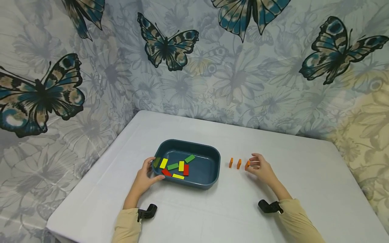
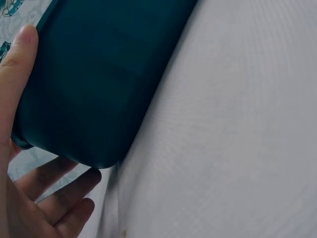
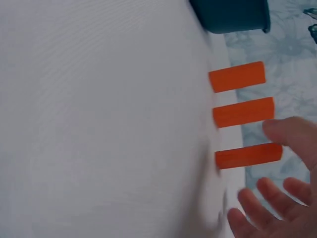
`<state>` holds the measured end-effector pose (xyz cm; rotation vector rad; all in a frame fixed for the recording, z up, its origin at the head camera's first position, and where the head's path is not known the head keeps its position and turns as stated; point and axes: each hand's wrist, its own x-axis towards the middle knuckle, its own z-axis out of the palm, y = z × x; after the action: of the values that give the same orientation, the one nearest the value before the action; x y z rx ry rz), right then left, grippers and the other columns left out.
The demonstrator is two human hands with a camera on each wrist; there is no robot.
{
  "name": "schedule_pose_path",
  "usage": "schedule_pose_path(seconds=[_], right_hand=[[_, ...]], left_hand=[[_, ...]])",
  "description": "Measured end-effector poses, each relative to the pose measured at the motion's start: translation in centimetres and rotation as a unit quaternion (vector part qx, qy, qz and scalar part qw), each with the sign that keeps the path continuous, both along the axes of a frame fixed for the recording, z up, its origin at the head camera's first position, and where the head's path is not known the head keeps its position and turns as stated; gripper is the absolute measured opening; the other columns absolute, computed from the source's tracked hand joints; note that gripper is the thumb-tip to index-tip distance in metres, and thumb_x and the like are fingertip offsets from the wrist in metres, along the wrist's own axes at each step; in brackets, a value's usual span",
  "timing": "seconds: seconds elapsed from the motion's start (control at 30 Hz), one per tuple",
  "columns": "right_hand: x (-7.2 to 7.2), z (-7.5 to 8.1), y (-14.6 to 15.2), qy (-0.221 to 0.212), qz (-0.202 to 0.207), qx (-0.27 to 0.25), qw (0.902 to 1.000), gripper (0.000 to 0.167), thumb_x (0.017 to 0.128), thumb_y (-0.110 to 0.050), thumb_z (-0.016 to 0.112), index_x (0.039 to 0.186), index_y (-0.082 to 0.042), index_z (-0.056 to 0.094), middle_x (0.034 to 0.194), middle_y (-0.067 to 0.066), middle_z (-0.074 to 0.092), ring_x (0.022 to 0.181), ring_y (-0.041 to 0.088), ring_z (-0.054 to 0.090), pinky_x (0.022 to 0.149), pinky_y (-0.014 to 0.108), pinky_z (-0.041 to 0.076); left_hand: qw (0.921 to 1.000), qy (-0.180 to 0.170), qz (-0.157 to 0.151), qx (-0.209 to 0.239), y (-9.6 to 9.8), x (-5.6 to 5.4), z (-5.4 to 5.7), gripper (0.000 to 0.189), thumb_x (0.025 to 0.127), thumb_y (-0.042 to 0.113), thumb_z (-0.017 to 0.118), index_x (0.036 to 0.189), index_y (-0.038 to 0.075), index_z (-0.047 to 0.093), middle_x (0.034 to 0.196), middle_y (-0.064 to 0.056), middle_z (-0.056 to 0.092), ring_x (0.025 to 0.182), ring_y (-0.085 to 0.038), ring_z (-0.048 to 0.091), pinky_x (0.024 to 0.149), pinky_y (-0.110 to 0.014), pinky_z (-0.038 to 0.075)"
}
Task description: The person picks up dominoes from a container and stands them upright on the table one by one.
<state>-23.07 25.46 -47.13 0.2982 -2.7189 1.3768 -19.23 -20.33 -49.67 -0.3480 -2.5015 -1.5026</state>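
In the head view my left hand [image 1: 145, 179] holds the left end of a dark blue rectangular dish [image 1: 209, 184], thumb at the near rim and fingers round the left side. Inside lie several flat blocks: green blocks [image 1: 189, 158], yellow blocks [image 1: 163, 163] and red blocks [image 1: 186, 169]. Right of the dish, three orange blocks [image 1: 239, 164] stand upright in a row. My right hand [image 1: 262, 169] is around the rightmost orange block [image 3: 247, 156]. The right wrist view shows its thumb close against that block's top end, the other fingers spread apart from it.
A white cloth covers the table [image 1: 194, 216]. Patterned fabric with butterflies [image 1: 165, 45] hangs behind and to the left of it. Each wrist wears a black camera mount [image 1: 268, 206].
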Motion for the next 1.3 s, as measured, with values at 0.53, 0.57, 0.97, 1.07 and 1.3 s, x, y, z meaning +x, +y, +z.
schedule_pose_path(seconds=[0.53, 0.57, 0.97, 1.07, 1.3], right_hand=[[-1.0, 2.2, -5.1, 0.184, 0.019, -0.074, 0.98, 0.036, 0.085, -0.009, 0.061, 0.117, 0.002, 0.05, 0.106, 0.016, 0.055, 0.096, 0.027, 0.052, 0.078, 0.036, 0.044], [-1.0, 2.8, -5.8, 0.181, 0.026, -0.089, 0.9792, 0.034, 0.084, -0.005, 0.06, 0.116, 0.002, 0.051, 0.105, 0.017, 0.055, 0.095, 0.028, 0.052, 0.078, 0.04, 0.044], [0.3, 7.4, -14.0, 0.127, 0.05, -0.155, 0.9785, 0.021, 0.083, 0.008, 0.056, 0.104, 0.01, 0.054, 0.096, 0.025, 0.059, 0.085, 0.034, 0.057, 0.07, 0.039, 0.047], [0.3, 7.3, -15.0, 0.121, 0.07, -0.164, 0.9766, 0.019, 0.083, 0.009, 0.055, 0.102, 0.009, 0.055, 0.092, 0.024, 0.059, 0.081, 0.035, 0.057, 0.068, 0.037, 0.048], [-0.2, 6.5, -17.3, 0.093, 0.116, -0.162, 0.9756, 0.021, 0.084, 0.006, 0.057, 0.104, 0.009, 0.052, 0.086, 0.02, 0.059, 0.076, 0.03, 0.058, 0.066, 0.035, 0.048]], left_hand=[[0.9997, -0.001, 0.007, 0.022, -0.4, 0.4, -0.5, 0.077, 0.066, 0.017, 0.08, 0.127, 0.009, 0.034, 0.12, -0.025, 0.048, 0.105, -0.034, 0.049, 0.087, -0.048, 0.038], [0.9996, -0.008, 0.006, 0.027, -0.4, 0.4, -0.4, 0.076, 0.067, 0.016, 0.08, 0.127, 0.01, 0.033, 0.12, -0.025, 0.047, 0.105, -0.034, 0.049, 0.087, -0.047, 0.038], [0.9942, -0.039, -0.04, 0.092, 1.1, 0.9, 2.5, 0.074, 0.07, -0.003, 0.073, 0.127, -0.005, 0.026, 0.118, -0.034, 0.043, 0.102, -0.042, 0.047, 0.088, -0.051, 0.035], [0.9937, -0.043, -0.042, 0.094, 1.1, 0.9, 2.3, 0.074, 0.07, -0.003, 0.073, 0.128, -0.004, 0.025, 0.118, -0.034, 0.043, 0.101, -0.041, 0.047, 0.088, -0.046, 0.037], [0.9934, -0.039, -0.045, 0.098, 1.1, 0.7, 2.3, 0.074, 0.07, -0.004, 0.072, 0.127, -0.005, 0.025, 0.116, -0.035, 0.043, 0.099, -0.042, 0.048, 0.087, -0.044, 0.038]])
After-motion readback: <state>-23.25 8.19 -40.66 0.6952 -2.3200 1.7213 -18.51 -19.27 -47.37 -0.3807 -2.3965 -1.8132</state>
